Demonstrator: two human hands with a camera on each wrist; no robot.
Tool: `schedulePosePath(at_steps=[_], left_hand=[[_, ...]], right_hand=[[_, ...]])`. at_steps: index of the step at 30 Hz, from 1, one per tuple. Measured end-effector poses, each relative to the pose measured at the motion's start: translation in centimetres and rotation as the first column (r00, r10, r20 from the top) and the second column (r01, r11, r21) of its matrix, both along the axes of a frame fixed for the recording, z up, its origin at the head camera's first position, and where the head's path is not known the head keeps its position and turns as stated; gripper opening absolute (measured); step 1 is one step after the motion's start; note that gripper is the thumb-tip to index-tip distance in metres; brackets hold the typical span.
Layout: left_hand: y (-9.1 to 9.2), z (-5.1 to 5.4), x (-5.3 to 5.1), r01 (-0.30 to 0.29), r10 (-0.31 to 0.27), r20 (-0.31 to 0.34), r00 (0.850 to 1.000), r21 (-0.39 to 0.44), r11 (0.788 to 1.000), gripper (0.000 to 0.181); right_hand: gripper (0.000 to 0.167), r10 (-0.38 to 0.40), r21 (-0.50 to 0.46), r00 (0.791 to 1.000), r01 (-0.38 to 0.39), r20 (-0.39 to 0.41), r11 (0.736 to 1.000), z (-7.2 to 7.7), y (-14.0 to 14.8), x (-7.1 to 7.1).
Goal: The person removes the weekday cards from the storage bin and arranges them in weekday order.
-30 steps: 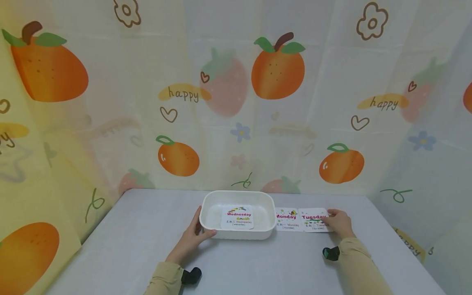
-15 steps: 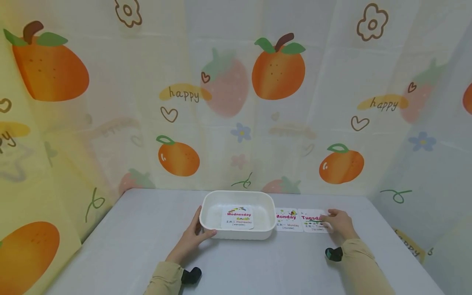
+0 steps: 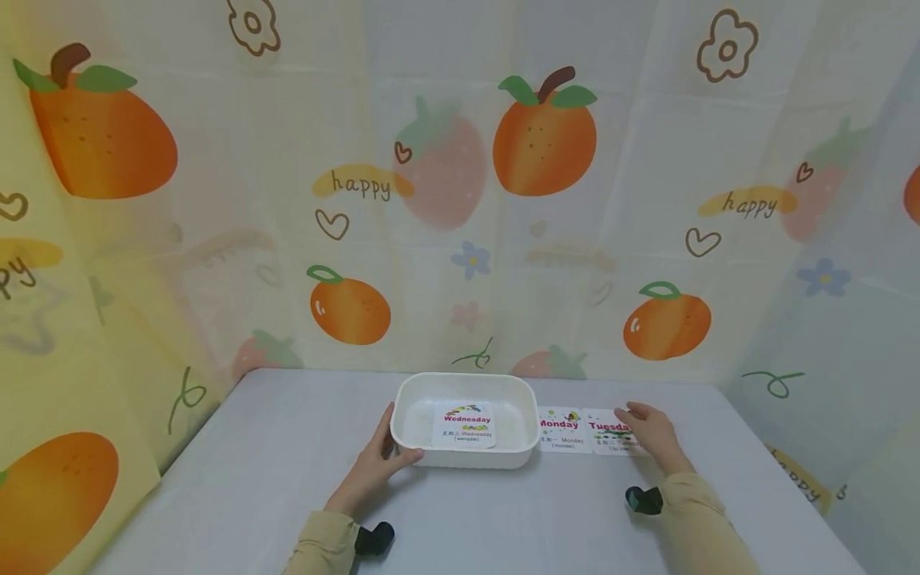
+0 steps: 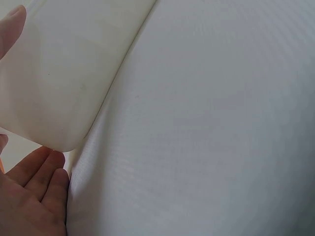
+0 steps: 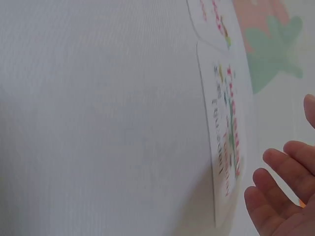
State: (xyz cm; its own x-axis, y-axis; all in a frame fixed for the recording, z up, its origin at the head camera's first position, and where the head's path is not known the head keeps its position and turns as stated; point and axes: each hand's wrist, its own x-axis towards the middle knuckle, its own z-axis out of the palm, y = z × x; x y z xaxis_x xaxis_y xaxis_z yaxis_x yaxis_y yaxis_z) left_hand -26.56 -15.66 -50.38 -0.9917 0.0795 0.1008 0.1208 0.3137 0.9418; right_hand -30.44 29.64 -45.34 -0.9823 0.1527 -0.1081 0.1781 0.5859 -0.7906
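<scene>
My left hand (image 3: 372,466) holds a white plastic box (image 3: 470,458) at its left end, the thumb at the near side and the fingers round the left side. In the left wrist view the fingertips meet the corner of the box (image 4: 64,83). Inside it lies a white card (image 3: 463,435) reading "Wednesday". To the right, a "Monday" card (image 3: 563,439) and a "Tuesday" card (image 3: 604,439) lie side by side on the table. Above the Tuesday card hovers my right hand (image 3: 657,435), fingers loosely bent and apart from the card (image 5: 221,132) in the right wrist view.
A pale cloth covers the table (image 3: 496,519). Behind it hangs a curtain (image 3: 446,319) printed with oranges, strawberries and "happy". The box's right wall borders the Monday card's left edge in the head view.
My right hand has let go of the Tuesday card's right side and lifted a little above it. The left hand and the box stay where they were.
</scene>
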Motion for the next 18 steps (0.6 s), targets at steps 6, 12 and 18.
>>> schedulePosePath(at_steps=[6,12,18], left_hand=[[0.0,0.1,0.1,0.006,-0.006,-0.004,1.000,0.006,1.000,0.104],[0.0,0.1,0.0,0.010,-0.010,-0.006,1.000,0.010,1.000,0.104],[0.0,0.1,0.0,0.007,-0.007,-0.009,1.000,0.007,1.000,0.103]], right_hand=[[0.073,0.061,0.035,0.998,-0.060,-0.033,0.998,0.7,-1.4,-0.1],[0.072,0.157,0.039,0.984,-0.154,-0.087,0.987,2.1,-3.0,-0.2],[0.072,0.216,-0.004,0.967,-0.219,-0.134,0.976,3.8,-5.3,-0.1]])
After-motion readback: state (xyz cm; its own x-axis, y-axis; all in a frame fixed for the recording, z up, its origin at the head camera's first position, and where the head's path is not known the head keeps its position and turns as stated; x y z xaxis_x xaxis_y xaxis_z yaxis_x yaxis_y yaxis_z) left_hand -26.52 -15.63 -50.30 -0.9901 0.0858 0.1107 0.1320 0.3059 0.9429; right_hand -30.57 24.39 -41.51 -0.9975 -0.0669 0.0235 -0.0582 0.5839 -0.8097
